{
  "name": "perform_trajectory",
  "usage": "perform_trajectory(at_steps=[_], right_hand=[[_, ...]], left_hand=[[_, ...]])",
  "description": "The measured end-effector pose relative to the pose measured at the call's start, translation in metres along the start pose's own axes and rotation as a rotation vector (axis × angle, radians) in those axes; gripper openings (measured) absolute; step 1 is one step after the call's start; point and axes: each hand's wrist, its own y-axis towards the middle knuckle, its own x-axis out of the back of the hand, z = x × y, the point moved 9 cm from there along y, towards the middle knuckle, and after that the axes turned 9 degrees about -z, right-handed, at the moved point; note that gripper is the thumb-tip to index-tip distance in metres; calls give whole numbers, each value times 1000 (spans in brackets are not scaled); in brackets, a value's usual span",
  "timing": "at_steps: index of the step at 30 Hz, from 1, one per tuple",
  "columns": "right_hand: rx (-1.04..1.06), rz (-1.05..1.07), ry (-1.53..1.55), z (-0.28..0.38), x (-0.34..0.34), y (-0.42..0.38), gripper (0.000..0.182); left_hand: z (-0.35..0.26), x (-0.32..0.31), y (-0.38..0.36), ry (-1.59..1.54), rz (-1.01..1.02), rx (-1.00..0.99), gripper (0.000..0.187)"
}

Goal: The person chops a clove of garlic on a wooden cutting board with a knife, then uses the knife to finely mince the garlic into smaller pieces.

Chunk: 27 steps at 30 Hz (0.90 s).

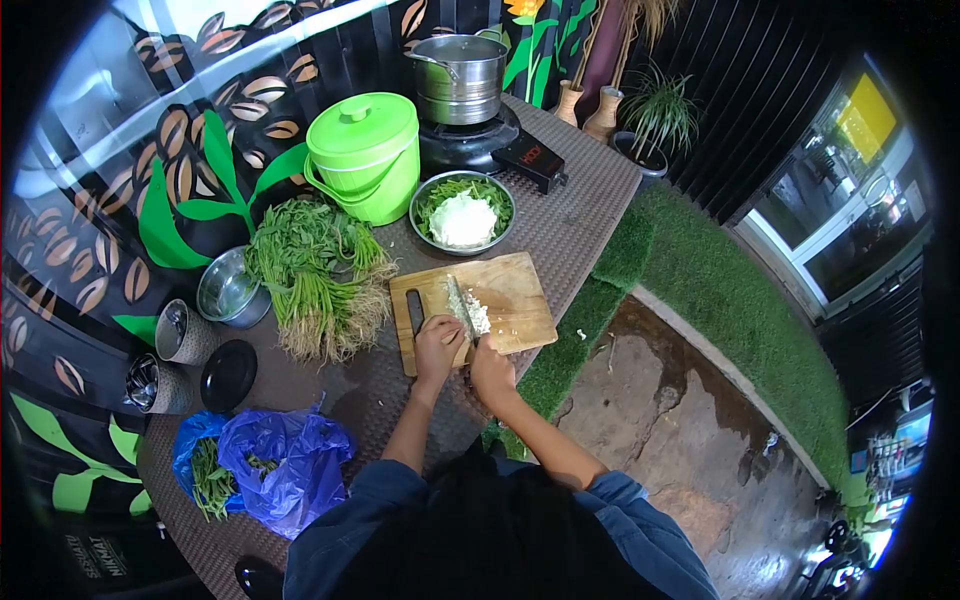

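Gripping a knife [464, 309] by the handle in the closed fingers of the right hand [492, 374], with the blade pointing away from the body and slanting left towards the tip, over a cutting board [522, 290] on the desk [595, 190]. Bordering chopped white pieces [481, 319] on the blade's right; flanked closely on the left, near the handle end, by the bent fingers of the left hand [437, 352], contents hidden.

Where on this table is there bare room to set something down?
Widest: the table right of the greens-filled bowl, between burner and cutting board. Smaller: between the rooted greens, purple bag and left forearm. Crowded: around the metal bowl, closely bordered by rooted greens and cups; also the board's near edge, beside both hands.
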Motion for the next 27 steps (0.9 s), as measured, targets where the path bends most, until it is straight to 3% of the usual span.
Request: perform_trajectory(at_steps=[8, 10, 16, 19, 24, 27], right_hand=[[-21, 130, 76, 5, 14, 5, 31], [-126, 103, 94, -1, 3, -5, 33], [11, 115, 19, -1, 8, 15, 31], [-9, 42, 18, 2, 16, 4, 29], [-42, 71, 9, -3, -2, 4, 31], [-11, 108, 12, -1, 10, 8, 31]], left_hand=[[1, 2, 0, -34, -20, 9, 11], [-1, 1, 0, -10, -15, -10, 11], [1, -1, 2, -77, 16, 11, 13], [1, 3, 1, -120, 29, 53, 15], [-4, 1, 1, -57, 110, -50, 17], [0, -1, -1, -40, 95, -12, 17]])
